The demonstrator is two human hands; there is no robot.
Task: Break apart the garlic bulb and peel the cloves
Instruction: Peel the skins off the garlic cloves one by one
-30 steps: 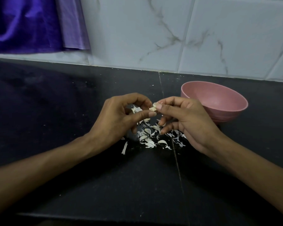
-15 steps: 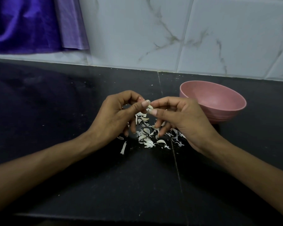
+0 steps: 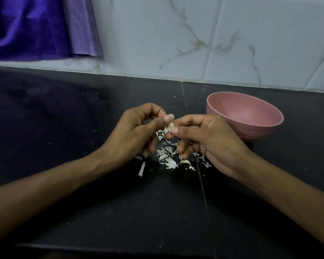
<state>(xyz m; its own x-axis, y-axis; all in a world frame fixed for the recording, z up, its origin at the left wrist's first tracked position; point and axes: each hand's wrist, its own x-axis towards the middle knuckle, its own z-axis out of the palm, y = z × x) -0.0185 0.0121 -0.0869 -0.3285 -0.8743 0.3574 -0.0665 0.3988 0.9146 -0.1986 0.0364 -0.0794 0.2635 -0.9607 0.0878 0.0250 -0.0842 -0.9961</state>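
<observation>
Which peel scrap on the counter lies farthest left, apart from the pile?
The long narrow strip, alone below the left hand, left of the heaped peels.

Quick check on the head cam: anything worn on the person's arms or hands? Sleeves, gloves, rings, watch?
Nothing worn that shows. Both forearms are bare to the frame edges, with no sleeve in view. The left hand and right hand have no gloves, and no rings or bracelets are visible; no watch or band at either wrist. Fingernails are short, and some look pale pink; whether that is polish cannot be told in this dim light.

It looks like a home kitchen. A dark stone worktop (image 3: 82,184) meets marbled wall tiles (image 3: 157,38). A pink bowl (image 3: 251,128) stands beside garlic peelings (image 3: 168,161).
</observation>
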